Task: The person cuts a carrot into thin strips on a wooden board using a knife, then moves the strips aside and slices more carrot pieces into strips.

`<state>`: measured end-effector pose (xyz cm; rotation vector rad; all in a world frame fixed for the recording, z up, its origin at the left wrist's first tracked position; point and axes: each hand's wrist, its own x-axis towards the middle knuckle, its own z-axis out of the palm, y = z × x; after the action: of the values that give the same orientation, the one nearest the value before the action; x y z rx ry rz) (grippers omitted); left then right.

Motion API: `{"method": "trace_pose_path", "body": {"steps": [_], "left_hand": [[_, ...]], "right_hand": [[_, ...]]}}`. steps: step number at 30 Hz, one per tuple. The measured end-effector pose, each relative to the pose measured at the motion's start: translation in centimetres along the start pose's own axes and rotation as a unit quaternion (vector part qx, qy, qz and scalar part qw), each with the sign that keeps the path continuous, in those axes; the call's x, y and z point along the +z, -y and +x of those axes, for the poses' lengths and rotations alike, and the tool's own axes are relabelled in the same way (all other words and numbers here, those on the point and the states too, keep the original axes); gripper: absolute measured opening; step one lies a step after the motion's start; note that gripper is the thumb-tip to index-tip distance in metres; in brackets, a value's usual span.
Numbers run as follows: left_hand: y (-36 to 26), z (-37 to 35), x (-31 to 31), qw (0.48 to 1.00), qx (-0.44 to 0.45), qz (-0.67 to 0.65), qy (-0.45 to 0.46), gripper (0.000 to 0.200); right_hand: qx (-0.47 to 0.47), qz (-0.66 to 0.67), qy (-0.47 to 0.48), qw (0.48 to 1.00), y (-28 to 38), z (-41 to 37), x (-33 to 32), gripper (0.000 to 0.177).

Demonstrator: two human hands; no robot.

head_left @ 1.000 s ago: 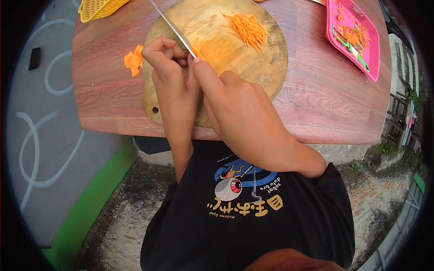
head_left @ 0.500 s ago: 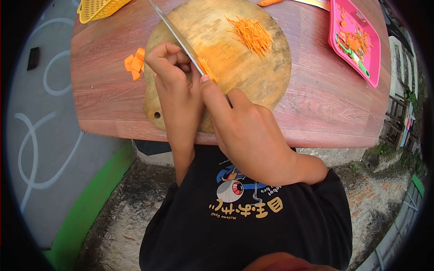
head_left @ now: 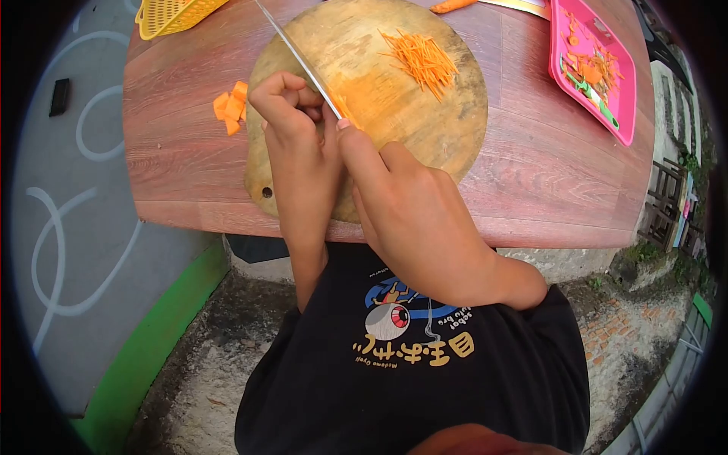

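Note:
My right hand [head_left: 421, 216] grips a kitchen knife [head_left: 303, 64], its thumb near the base of the blade. The blade slants up and left across a round wooden cutting board [head_left: 455, 144]. Close against the blade's left side, my left hand [head_left: 299, 152] has its fingers curled in; whatever they hold is hidden behind them. Thin carrot strips [head_left: 346, 108] lie along the right side of the blade. A pile of shredded carrot [head_left: 425, 62] sits on the upper right of the board. Several carrot chunks [head_left: 232, 108] rest on the table left of the board.
At the right of the wooden table [head_left: 553, 182] lies a pink tray [head_left: 624, 114] with carrot peelings and a green-handled peeler [head_left: 599, 102]. A yellow basket [head_left: 163, 17] stands at the upper left. Part of a whole carrot [head_left: 453, 5] shows at the far edge.
The knife blade has tilted slightly, showing less of its flat face. Both hands stay in nearly the same place, and the whole view has shifted a little.

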<state>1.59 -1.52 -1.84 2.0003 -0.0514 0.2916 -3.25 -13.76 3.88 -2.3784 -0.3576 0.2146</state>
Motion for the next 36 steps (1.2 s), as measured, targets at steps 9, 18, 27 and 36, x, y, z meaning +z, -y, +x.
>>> {"method": "trace_pose_path", "body": {"steps": [9,18,27,36], "left_hand": [[0.6,-0.1,0.0,1.000,-0.005,0.007,-0.002,0.037],[1.0,0.1,-0.2,1.000,0.015,0.023,-0.002,0.035],[1.1,0.0,-0.2,1.000,0.024,0.011,-0.004,0.033],[1.3,0.3,-0.7,0.999,0.040,0.011,0.000,0.032]], "right_hand": [[-0.015,0.009,-0.027,0.999,-1.0,0.9,1.4,0.044],[-0.008,0.098,-0.069,0.993,-1.8,1.5,0.6,0.030],[0.009,0.084,-0.050,0.995,-1.1,0.7,0.8,0.031],[0.032,0.040,-0.050,0.997,-0.1,0.6,1.2,0.030]]}}
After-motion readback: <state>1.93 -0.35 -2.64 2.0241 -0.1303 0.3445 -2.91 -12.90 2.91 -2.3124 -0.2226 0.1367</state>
